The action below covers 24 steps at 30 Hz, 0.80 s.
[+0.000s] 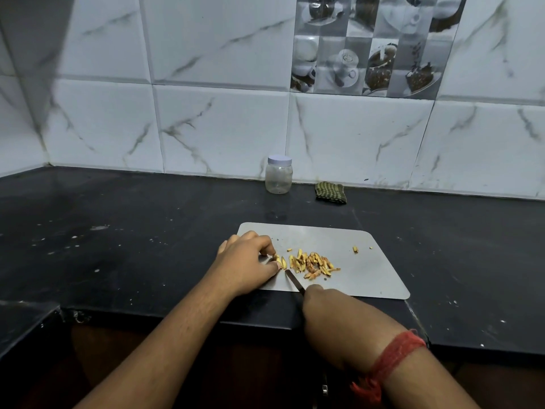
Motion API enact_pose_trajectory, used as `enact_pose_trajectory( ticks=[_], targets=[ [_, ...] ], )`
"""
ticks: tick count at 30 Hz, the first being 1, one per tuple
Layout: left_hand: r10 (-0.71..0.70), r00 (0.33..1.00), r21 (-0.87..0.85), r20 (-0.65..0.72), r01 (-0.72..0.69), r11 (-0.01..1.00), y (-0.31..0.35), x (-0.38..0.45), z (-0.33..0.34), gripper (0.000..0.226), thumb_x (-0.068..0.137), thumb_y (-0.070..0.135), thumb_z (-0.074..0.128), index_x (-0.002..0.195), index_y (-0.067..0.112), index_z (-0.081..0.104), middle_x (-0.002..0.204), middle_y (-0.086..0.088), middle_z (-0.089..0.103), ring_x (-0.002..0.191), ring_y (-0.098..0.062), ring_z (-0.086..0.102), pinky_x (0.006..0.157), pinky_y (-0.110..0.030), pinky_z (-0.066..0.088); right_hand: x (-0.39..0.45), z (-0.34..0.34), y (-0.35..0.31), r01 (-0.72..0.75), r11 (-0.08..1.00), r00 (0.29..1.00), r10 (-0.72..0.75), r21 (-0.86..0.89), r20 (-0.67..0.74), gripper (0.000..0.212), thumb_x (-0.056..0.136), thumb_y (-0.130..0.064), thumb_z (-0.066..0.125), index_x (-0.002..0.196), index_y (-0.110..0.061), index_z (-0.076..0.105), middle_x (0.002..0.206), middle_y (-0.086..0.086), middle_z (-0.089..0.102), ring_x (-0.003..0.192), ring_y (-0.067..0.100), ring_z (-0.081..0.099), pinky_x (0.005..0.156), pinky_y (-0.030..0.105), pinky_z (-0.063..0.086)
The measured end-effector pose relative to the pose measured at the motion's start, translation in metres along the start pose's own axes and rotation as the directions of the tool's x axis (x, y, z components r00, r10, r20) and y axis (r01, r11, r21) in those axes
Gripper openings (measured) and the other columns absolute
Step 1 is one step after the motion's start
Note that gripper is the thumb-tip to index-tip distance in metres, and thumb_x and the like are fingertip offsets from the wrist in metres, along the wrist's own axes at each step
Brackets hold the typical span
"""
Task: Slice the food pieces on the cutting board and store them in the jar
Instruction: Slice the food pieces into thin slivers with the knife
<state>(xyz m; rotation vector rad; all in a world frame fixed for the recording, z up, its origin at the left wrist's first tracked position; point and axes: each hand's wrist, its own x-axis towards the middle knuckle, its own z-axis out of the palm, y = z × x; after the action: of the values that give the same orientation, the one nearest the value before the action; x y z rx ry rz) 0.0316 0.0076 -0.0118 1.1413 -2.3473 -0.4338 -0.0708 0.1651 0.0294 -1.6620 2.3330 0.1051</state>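
The left hand rests at the left edge of the board, fingers curled down, pinching a small uncut piece between fingertips and thumb and pinning it to the board surface. The right hand sits at the board's near edge, fingers wrapped round the handle of a knife; the handle itself is hidden inside the fist. The dark blade runs diagonally up and to the left from the fist, with its tip just beside the pinned piece, on that piece's right side. A red thread band circles the right wrist.

Cut slices, yellow with some orange-brown skin, lie in a loose heap on the board just right of the blade tip. One stray slice lies apart, further right on the board, with a tiny crumb beyond it.

The board is a thin grey sheet with rounded corners, lying flat on a black counter close to the counter's front edge. White specks are scattered over the counter.

The jar stands upright at the back of the counter, against the wall, well apart from the board. It is clear, with a pale lid screwed on. Just right of the jar lies a folded striped cloth. The wall is white marble-pattern tile, with a picture tile panel at upper right.
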Motion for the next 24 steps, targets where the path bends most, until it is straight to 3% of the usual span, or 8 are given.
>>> enact_pose_trajectory(
  ticks=[4, 8, 11, 17, 22, 24],
  targets=[
    [-0.016, 0.999, -0.017, -0.028, 0.015, 1.000, -0.001, 0.000, 0.000, 0.020, 0.086, 0.044, 0.064, 0.105, 0.040, 0.061, 0.108, 0.018, 0.054, 0.111, -0.012, 0.044, 0.105, -0.037, 0.036, -0.017, -0.005, 0.012, 0.078, 0.992, 0.995, -0.070, 0.103, -0.078, 0.003, 0.097, -0.012, 0.038, 0.099, -0.013, 0.040, 0.085, 0.002, 0.048, 0.065, 0.014, 0.044, 0.050, 0.023, 0.030],
    [0.068, 0.997, 0.042, -0.042, -0.066, 0.997, 0.001, -0.002, 0.002, 0.033, 0.089, 0.043, 0.059, 0.123, 0.043, 0.059, 0.112, 0.018, 0.052, 0.117, -0.011, 0.039, 0.116, -0.043, 0.023, -0.009, -0.005, 0.016, 0.070, 0.976, 0.987, -0.038, 0.206, -0.156, 0.004, 0.097, -0.014, 0.036, 0.095, -0.014, 0.039, 0.077, 0.000, 0.046, 0.065, 0.013, 0.046, 0.050, 0.025, 0.031],
    [0.110, 0.994, 0.099, -0.012, -0.108, 0.989, 0.003, -0.002, 0.004, 0.027, 0.091, 0.047, 0.059, 0.117, 0.044, 0.064, 0.109, 0.017, 0.049, 0.117, -0.011, 0.037, 0.119, -0.048, 0.017, 0.002, -0.002, 0.011, 0.083, 0.969, 0.985, -0.044, 0.233, -0.166, 0.004, 0.097, -0.013, 0.036, 0.099, -0.013, 0.040, 0.076, -0.002, 0.043, 0.063, 0.011, 0.044, 0.049, 0.024, 0.030],
    [0.071, 0.997, 0.041, -0.015, -0.070, 0.997, 0.003, 0.000, 0.003, 0.022, 0.089, 0.049, 0.063, 0.110, 0.044, 0.067, 0.109, 0.017, 0.052, 0.116, -0.011, 0.038, 0.114, -0.040, 0.024, 0.016, -0.003, 0.002, 0.060, 0.974, 0.987, -0.026, 0.217, -0.156, 0.016, 0.097, -0.011, 0.038, 0.111, -0.008, 0.046, 0.076, -0.001, 0.042, 0.062, 0.010, 0.042, 0.048, 0.023, 0.028],
    [0.057, 0.998, 0.039, -0.031, -0.056, 0.998, 0.004, 0.001, 0.004, 0.023, 0.086, 0.048, 0.066, 0.108, 0.042, 0.070, 0.112, 0.018, 0.054, 0.117, -0.011, 0.039, 0.113, -0.041, 0.026, 0.021, -0.003, -0.001, 0.043, 0.983, 0.992, -0.021, 0.179, -0.123, 0.025, 0.097, -0.009, 0.040, 0.121, -0.003, 0.045, 0.102, 0.010, 0.058, 0.078, 0.020, 0.050, 0.049, 0.022, 0.030],
    [0.058, 0.998, 0.049, -0.032, -0.057, 0.997, 0.004, 0.001, 0.004, 0.025, 0.087, 0.048, 0.065, 0.110, 0.041, 0.070, 0.114, 0.018, 0.054, 0.118, -0.011, 0.039, 0.114, -0.040, 0.026, 0.021, -0.003, -0.002, 0.047, 0.984, 0.991, -0.024, 0.173, -0.133, 0.024, 0.098, -0.009, 0.039, 0.120, -0.004, 0.046, 0.093, 0.007, 0.054, 0.078, 0.020, 0.050, 0.049, 0.022, 0.031]
  ],
)
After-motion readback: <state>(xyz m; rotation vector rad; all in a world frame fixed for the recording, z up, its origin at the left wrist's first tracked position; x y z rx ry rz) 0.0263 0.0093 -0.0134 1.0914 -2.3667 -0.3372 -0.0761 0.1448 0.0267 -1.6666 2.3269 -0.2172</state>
